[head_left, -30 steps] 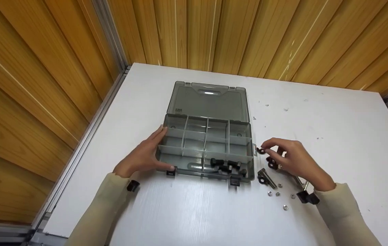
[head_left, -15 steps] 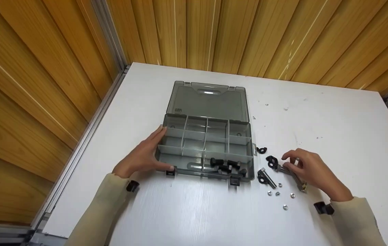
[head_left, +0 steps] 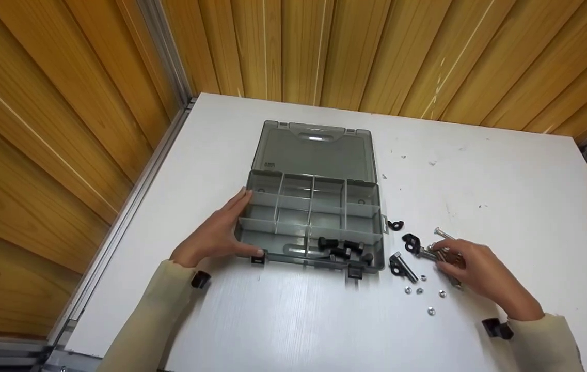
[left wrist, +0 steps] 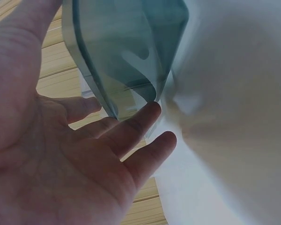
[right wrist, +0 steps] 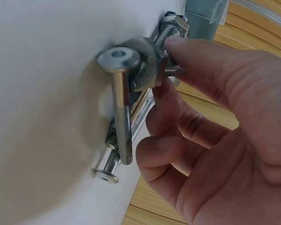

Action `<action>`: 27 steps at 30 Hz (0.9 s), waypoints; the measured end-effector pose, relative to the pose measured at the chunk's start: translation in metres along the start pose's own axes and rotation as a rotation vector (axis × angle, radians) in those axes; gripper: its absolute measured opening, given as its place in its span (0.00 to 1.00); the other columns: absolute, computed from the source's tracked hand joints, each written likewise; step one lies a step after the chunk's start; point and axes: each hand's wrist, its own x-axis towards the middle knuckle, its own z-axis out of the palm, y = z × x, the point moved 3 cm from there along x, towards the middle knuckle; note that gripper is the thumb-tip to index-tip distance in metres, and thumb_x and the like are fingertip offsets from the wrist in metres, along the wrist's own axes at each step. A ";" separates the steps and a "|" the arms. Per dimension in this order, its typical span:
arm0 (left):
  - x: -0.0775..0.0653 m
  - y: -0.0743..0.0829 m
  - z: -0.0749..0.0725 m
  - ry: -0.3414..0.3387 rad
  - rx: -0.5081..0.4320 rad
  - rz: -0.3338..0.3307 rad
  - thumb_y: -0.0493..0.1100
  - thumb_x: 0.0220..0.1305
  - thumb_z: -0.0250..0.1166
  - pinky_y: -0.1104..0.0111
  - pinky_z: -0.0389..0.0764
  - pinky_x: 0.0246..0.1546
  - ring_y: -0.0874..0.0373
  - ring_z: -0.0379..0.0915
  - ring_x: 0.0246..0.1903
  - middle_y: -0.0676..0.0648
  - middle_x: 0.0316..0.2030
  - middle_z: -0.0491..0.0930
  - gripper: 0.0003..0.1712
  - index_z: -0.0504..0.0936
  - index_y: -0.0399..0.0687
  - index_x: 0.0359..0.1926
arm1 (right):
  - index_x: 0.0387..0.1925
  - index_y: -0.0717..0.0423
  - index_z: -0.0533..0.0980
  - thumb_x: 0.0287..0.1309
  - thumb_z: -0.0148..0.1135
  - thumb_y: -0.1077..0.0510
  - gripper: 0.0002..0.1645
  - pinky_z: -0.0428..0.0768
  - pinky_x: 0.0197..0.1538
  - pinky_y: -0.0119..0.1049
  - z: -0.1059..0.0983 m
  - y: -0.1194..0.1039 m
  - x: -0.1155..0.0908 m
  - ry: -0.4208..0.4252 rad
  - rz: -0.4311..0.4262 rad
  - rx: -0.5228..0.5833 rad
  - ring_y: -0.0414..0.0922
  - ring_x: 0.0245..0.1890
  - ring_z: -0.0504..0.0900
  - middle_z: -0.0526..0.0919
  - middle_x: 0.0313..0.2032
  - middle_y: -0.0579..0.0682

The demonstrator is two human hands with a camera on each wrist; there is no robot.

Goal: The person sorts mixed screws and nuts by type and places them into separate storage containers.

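My left hand [head_left: 213, 235] rests against the left side of a grey clear plastic organizer box [head_left: 272, 242], thumb at its front edge and fingers spread along the side. In the left wrist view the fingers [left wrist: 131, 129] look fairly straight against the box wall. Past the box's right side, my right hand [head_left: 471, 261] is in a small pile of metal bolts. Its thumb and curled forefinger pinch a hex-headed bolt [right wrist: 160, 70] in the right wrist view. A long socket-head screw [right wrist: 122, 108] stands out beside the fingertips. Other bolts are partly hidden behind it.
The box lid [head_left: 319, 150] lies folded back. Several black bolts [head_left: 342, 250] fill the front right compartment. Black eyelet pieces [head_left: 412, 243], a loose bolt [head_left: 406, 266] and several small nuts [head_left: 419, 291] lie to the right of the box.
My right hand has moved from the black eyelet piece beside the box, right and toward me, down into the bolt pile. A screw there now sticks out. My left hand has stayed put.
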 end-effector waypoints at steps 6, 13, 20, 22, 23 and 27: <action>-0.001 -0.001 0.000 -0.002 -0.001 -0.011 0.67 0.41 0.84 0.45 0.55 0.75 0.48 0.38 0.80 0.50 0.82 0.36 0.80 0.42 0.55 0.84 | 0.52 0.54 0.83 0.56 0.77 0.60 0.21 0.74 0.36 0.39 0.004 -0.002 0.001 -0.019 0.016 -0.019 0.41 0.33 0.75 0.82 0.34 0.43; -0.002 -0.003 -0.001 0.002 0.001 0.001 0.67 0.42 0.83 0.45 0.55 0.75 0.49 0.38 0.80 0.50 0.82 0.36 0.79 0.42 0.54 0.84 | 0.59 0.50 0.77 0.53 0.79 0.55 0.32 0.71 0.27 0.39 0.001 -0.002 -0.003 -0.074 0.109 -0.064 0.41 0.29 0.75 0.81 0.30 0.41; -0.004 -0.002 0.000 -0.006 -0.013 0.022 0.65 0.45 0.83 0.48 0.55 0.76 0.49 0.36 0.80 0.48 0.83 0.35 0.78 0.40 0.51 0.84 | 0.58 0.52 0.72 0.54 0.77 0.57 0.32 0.70 0.25 0.37 0.001 0.000 -0.006 -0.089 0.133 -0.056 0.39 0.25 0.74 0.83 0.29 0.40; -0.005 -0.001 0.000 -0.016 -0.022 0.035 0.63 0.48 0.82 0.49 0.54 0.76 0.49 0.36 0.80 0.48 0.83 0.33 0.77 0.39 0.49 0.83 | 0.56 0.53 0.71 0.55 0.77 0.58 0.31 0.71 0.25 0.37 0.000 0.001 -0.005 -0.091 0.137 -0.042 0.40 0.26 0.76 0.85 0.30 0.43; -0.006 -0.001 0.000 -0.021 -0.027 0.044 0.62 0.49 0.81 0.49 0.55 0.76 0.49 0.35 0.80 0.48 0.83 0.33 0.76 0.39 0.48 0.83 | 0.55 0.54 0.72 0.55 0.77 0.58 0.29 0.72 0.26 0.38 -0.001 0.001 -0.005 -0.090 0.141 -0.040 0.41 0.26 0.77 0.86 0.31 0.44; -0.010 0.000 -0.001 -0.034 -0.045 0.057 0.60 0.52 0.81 0.48 0.56 0.75 0.47 0.37 0.80 0.48 0.83 0.33 0.73 0.40 0.46 0.83 | 0.47 0.54 0.75 0.57 0.76 0.58 0.20 0.74 0.28 0.39 -0.004 0.001 -0.005 -0.100 0.150 -0.041 0.43 0.30 0.81 0.88 0.33 0.48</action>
